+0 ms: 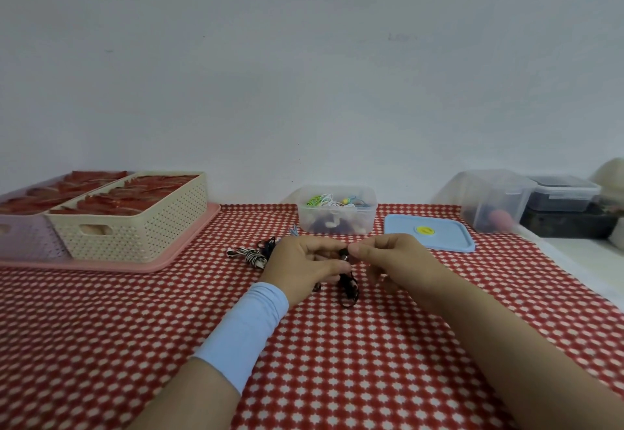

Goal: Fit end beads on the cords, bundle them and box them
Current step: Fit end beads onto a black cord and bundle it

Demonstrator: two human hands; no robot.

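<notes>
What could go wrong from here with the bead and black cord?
1. The right hand pinches the small bead at its fingertips while the left hand holds the black cord. A slip could drop the bead onto the busy red-and-white cloth, where it may be hard to spot.
2. The cord's loose loops hang below the hands and could tangle, perhaps with the pile of cords lying close to the left hand.

Home, w/ checked tablecloth (371, 362), plastic tubs (337, 223).
</notes>
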